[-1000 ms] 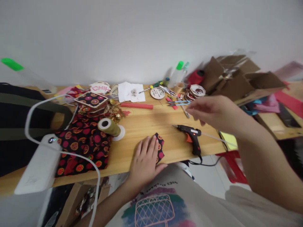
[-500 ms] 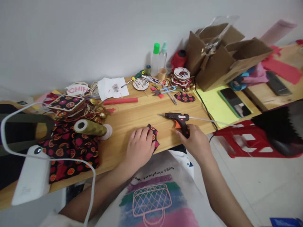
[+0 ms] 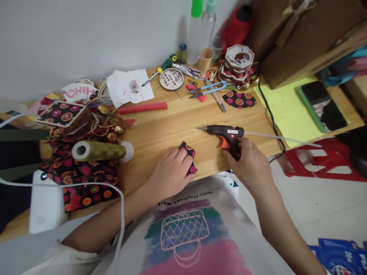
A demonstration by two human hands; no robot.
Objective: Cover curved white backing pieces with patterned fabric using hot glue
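Observation:
My right hand (image 3: 252,156) grips the handle of a black hot glue gun (image 3: 225,131) with an orange trigger and a lit red light. Its nozzle points left above the wooden table, and a clear glue stick (image 3: 282,137) sticks out behind. My left hand (image 3: 174,170) is closed on a small dark patterned fabric piece (image 3: 189,149) at the table's near edge; the fingers cover much of it. Another fabric piece of that pattern, a curved patch (image 3: 239,99), lies beyond the glue gun.
Blue thread snips (image 3: 208,89), a red strip (image 3: 143,108) and a screwdriver (image 3: 160,68) lie toward the back. At left are a gold ribbon roll (image 3: 99,151), patterned cloth (image 3: 86,194) and a white power bank (image 3: 46,206). A phone (image 3: 322,105) rests on yellow paper (image 3: 286,110).
The view has moved closer and shifted, so the table items look larger. Both hands keep their holds, the right on the glue gun and the left on the fabric piece.

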